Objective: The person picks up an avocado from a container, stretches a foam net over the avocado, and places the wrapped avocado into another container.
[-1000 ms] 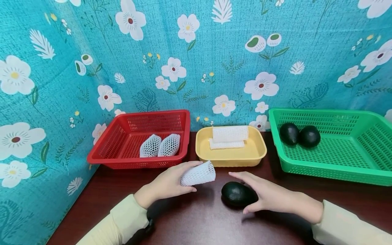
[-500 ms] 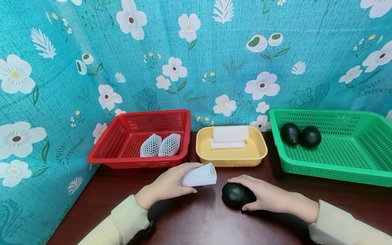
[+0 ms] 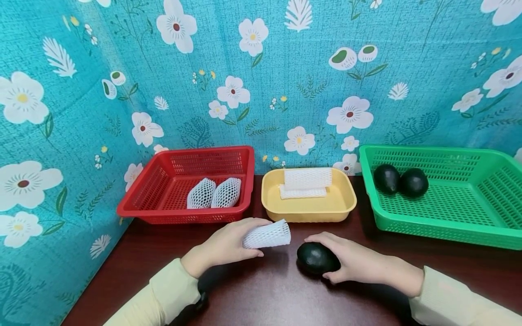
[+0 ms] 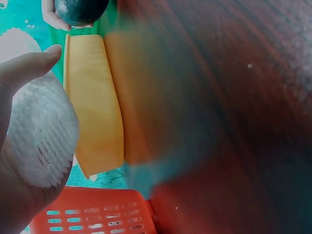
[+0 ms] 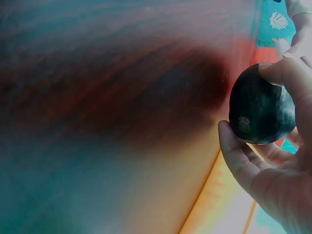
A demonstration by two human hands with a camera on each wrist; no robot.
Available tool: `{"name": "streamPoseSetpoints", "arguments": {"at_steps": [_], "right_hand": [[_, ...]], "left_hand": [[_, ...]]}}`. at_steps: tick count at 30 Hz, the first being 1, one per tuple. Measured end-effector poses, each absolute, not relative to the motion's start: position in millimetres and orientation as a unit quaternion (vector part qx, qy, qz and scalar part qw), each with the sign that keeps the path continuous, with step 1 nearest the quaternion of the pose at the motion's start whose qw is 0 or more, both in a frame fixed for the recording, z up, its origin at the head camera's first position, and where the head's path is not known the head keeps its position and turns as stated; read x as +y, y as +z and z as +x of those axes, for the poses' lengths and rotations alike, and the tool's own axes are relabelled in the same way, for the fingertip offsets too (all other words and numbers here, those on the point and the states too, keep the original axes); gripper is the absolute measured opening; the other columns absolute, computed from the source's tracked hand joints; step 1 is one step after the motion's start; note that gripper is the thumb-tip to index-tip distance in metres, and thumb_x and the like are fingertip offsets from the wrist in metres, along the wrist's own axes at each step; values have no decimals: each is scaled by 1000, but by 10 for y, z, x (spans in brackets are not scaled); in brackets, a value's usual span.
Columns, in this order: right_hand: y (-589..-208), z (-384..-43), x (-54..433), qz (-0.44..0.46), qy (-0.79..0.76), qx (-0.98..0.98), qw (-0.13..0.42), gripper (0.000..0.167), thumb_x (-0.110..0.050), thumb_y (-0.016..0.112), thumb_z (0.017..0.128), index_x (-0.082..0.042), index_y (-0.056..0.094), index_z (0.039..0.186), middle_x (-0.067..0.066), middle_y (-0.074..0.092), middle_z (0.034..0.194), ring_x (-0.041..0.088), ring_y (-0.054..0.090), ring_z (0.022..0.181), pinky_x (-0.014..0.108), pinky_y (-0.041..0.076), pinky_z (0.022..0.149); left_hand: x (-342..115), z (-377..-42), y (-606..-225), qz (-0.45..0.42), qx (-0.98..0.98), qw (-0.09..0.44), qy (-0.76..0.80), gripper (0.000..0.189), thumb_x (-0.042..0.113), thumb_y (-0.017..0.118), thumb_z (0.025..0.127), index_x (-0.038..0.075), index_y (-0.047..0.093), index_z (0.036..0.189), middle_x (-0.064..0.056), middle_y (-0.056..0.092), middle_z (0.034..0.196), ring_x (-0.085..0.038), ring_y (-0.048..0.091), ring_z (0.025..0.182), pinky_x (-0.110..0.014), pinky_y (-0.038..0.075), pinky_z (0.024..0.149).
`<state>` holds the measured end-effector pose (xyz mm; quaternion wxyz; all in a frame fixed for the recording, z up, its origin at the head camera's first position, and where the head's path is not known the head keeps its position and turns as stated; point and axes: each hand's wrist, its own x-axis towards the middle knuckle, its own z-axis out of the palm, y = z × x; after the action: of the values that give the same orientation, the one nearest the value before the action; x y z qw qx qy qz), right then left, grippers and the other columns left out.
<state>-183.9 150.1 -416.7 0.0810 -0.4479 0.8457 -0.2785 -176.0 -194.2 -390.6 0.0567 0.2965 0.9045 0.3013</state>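
Left hand: curls round white foam net.
Right hand: clamps wide on dark oval fruit, right of net.

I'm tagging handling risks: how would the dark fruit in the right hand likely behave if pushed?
The dark fruit would probably roll, since its body is rounded and egg-like. Its glossy skin could make it somewhat slippery. It looks fairly firm, with no dent visible where the right hand grips it.

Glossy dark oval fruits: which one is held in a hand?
The fruit gripped by the person's right hand; the other two fruits lie inside the green rectangular plastic basket.
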Motion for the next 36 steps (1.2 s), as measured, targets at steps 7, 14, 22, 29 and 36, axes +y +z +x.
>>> {"name": "streamPoseSetpoints", "arguments": {"at_steps": [7,14,22,29,36], "right_hand": [[-4074,-1857,1504,-441,-289,848,54,74,-19,86,81,-15,48,144,-4,54,133,13,56,115,36,53,95],[-3965,-1894,1531,-437,-295,849,15,75,-16,87,80,-13,48,144,-3,56,129,11,58,110,35,55,91],[-3825,-1902,1547,-430,-303,851,-1,77,-14,87,79,-17,47,145,-3,56,130,12,56,111,34,55,90],[-3736,-1906,1559,-432,-315,845,-7,79,-16,87,80,-24,46,147,-6,56,130,11,57,110,36,56,87],[-3696,-1887,1561,-432,-312,846,-3,78,-19,86,82,-24,46,148,-5,56,132,12,57,112,36,56,87]], "left_hand": [[-1926,-1757,-3892,297,904,64,300,68,25,88,82,21,56,142,3,61,133,-14,58,112,-37,54,94],[-1900,-1765,-3885,300,905,70,293,69,25,87,82,23,56,143,2,61,133,-14,57,112,-37,55,92],[-1876,-1780,-3890,308,905,67,287,69,25,87,83,23,55,144,2,60,132,-13,57,111,-35,54,91],[-1817,-1778,-3865,325,904,49,274,71,22,87,82,20,53,145,0,60,131,-14,57,111,-33,55,90],[-1733,-1781,-3878,337,900,48,273,72,21,88,81,22,54,145,1,60,130,-13,57,110,-32,54,90]]}}
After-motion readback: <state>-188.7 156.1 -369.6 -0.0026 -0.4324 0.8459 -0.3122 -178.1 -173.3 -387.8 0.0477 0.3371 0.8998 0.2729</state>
